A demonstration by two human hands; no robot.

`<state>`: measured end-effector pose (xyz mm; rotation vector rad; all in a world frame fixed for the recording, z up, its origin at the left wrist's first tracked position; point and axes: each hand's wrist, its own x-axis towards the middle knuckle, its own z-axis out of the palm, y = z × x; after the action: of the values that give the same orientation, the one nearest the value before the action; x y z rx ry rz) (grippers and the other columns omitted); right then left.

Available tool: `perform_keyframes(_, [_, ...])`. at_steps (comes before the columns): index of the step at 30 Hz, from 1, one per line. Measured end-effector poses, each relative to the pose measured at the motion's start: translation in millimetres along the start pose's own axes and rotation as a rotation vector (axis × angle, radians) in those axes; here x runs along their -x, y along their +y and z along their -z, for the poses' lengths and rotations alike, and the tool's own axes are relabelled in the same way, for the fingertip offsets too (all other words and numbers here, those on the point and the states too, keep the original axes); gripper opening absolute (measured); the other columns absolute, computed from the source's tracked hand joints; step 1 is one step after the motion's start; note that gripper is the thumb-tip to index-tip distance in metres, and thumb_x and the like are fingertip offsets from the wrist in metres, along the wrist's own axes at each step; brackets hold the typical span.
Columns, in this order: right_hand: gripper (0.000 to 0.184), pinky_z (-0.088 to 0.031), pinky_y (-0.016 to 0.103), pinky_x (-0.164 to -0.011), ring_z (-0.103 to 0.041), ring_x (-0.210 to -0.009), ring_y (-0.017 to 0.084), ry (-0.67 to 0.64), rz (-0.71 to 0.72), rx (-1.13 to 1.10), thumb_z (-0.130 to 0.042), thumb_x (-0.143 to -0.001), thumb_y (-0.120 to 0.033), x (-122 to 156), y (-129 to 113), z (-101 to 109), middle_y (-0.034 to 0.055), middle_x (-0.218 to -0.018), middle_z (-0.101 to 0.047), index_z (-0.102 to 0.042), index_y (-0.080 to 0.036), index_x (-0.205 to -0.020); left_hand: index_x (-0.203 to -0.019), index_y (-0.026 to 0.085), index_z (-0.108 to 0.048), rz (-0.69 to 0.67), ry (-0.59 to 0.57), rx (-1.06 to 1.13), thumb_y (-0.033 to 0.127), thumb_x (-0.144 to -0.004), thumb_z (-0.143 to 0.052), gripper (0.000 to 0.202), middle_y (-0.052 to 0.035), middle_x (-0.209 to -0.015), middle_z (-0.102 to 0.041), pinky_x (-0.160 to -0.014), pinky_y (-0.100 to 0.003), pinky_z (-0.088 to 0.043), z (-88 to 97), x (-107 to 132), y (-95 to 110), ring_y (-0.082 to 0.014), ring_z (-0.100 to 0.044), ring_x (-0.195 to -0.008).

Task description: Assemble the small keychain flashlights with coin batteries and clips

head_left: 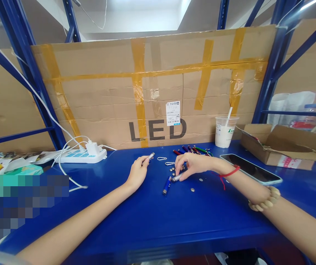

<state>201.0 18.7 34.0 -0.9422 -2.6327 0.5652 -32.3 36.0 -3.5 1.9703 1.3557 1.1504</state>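
My left hand (137, 173) is closed around a small silver cylinder (151, 156), which sticks out past the fingertips, held above the blue table. My right hand (189, 165), palm down, pinches a silver tube (176, 178) low over the table. Right beside that tube lies a short blue metal cylinder (167, 185), like a mini flashlight body. Several small round button cells (192, 190) are scattered around the right hand, some partly hidden beneath it. Two metal snap hooks (162, 158) lie between my hands. Behind the right hand is a row of slim red, blue and green tubes (199, 149).
A phone (250, 168) lies right of my right forearm, near an open cardboard box (279, 147). A lidded cup with a straw (225, 131) stands at the back. On the left is a power strip (80, 156) with white cables. A cardboard sheet (105, 103) walls the back.
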Motion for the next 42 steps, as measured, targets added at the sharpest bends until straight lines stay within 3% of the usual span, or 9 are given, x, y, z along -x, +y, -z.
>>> perform_keyframes(6, [0.029, -0.045, 0.028, -0.075, -0.059, -0.084, 0.018, 0.199, -0.065, 0.207, -0.060, -0.073, -0.046, 2, 15, 0, 0.0053, -0.086, -0.064, -0.071, -0.020, -0.079, -0.100, 0.023, -0.065, -0.058, -0.074, -0.227, 0.028, -0.084, -0.045, 0.026, -0.0044, -0.101, -0.064, -0.088, -0.034, -0.037, 0.5, 2, 0, -0.0221, -0.052, -0.097])
perform_keyframes(13, [0.024, -0.044, 0.023, -0.059, -0.063, -0.070, 0.016, 0.353, -0.185, 0.228, -0.059, -0.076, -0.043, 0, 8, 1, 0.0017, -0.079, -0.069, -0.068, -0.021, -0.083, -0.095, 0.027, -0.068, -0.110, -0.105, -0.399, 0.033, -0.080, -0.052, 0.022, -0.0050, -0.092, -0.062, -0.085, -0.039, -0.035, 1.1, 4, 1, -0.0257, -0.050, -0.095])
perform_keyframes(16, [0.025, -0.045, 0.023, -0.059, -0.062, -0.066, 0.015, 0.423, -0.118, 0.126, -0.062, -0.074, -0.041, -5, 1, -5, 0.0028, -0.075, -0.069, -0.068, -0.018, -0.082, -0.105, 0.026, -0.062, -0.199, -0.077, -0.299, 0.036, -0.081, -0.053, 0.028, -0.0036, -0.089, -0.060, -0.083, -0.035, -0.037, 1.8, 9, 10, -0.0218, -0.050, -0.090])
perform_keyframes(20, [0.026, -0.047, 0.022, -0.057, -0.062, -0.064, 0.014, 0.456, -0.020, -0.119, -0.067, -0.070, -0.036, -14, -13, -17, 0.0042, -0.074, -0.069, -0.067, -0.014, -0.085, -0.104, 0.023, -0.064, -0.335, -0.216, -0.045, 0.034, -0.082, -0.051, 0.027, -0.0028, -0.083, -0.060, -0.076, -0.027, -0.040, -0.8, 14, 18, -0.0169, -0.051, -0.082])
perform_keyframes(27, [0.030, -0.051, 0.028, -0.067, -0.064, -0.070, 0.015, 0.421, -0.020, -0.387, -0.063, -0.073, -0.034, -20, -23, -29, 0.0066, -0.079, -0.069, -0.067, -0.012, -0.093, -0.086, 0.018, -0.070, -0.230, -0.227, 0.163, 0.033, -0.073, -0.063, 0.022, -0.0034, -0.081, -0.063, -0.066, -0.025, -0.041, -0.2, 12, 12, -0.0140, -0.053, -0.070])
perform_keyframes(32, [0.044, -0.051, 0.028, -0.067, -0.063, -0.079, 0.016, 0.414, -0.008, -0.382, -0.067, -0.069, -0.036, -17, -23, -20, 0.0088, -0.094, -0.068, -0.062, -0.013, -0.106, -0.083, 0.015, -0.067, -0.154, -0.182, 0.221, 0.033, -0.071, -0.063, 0.022, -0.0041, -0.076, -0.065, -0.064, -0.026, -0.041, -2.3, 11, 13, -0.0146, -0.054, -0.066])
perform_keyframes(34, [0.042, -0.049, 0.025, -0.062, -0.062, -0.074, 0.015, 0.380, -0.034, -0.277, -0.070, -0.065, -0.038, -12, -23, -11, 0.0071, -0.092, -0.068, -0.065, -0.015, -0.100, -0.084, 0.013, -0.065, -0.094, -0.185, 0.301, 0.035, -0.070, -0.063, 0.026, -0.0031, -0.071, -0.063, -0.064, -0.026, -0.041, -3.6, 11, 16, -0.0140, -0.055, -0.063])
perform_keyframes(38, [0.036, -0.045, 0.021, -0.057, -0.057, -0.063, 0.011, 0.147, -0.119, -0.148, -0.073, -0.059, -0.043, 2, -24, 10, 0.0033, -0.073, -0.067, -0.069, -0.014, -0.079, -0.085, 0.012, -0.062, 0.054, -0.196, 0.451, 0.043, -0.069, -0.063, 0.034, -0.0008, -0.066, -0.060, -0.061, -0.025, -0.040, -3.9, 13, 21, -0.0111, -0.053, -0.057])
perform_keyframes(42, [0.043, -0.044, 0.019, -0.053, -0.056, -0.061, 0.010, -0.217, -0.244, -0.211, -0.076, -0.054, -0.042, 13, -25, 20, 0.0026, -0.076, -0.066, -0.069, -0.015, -0.087, -0.085, 0.012, -0.060, 0.101, -0.175, 0.507, 0.045, -0.069, -0.064, 0.036, 0.0005, -0.066, -0.058, -0.055, -0.022, -0.036, -3.0, 13, 21, -0.0089, -0.051, -0.055])
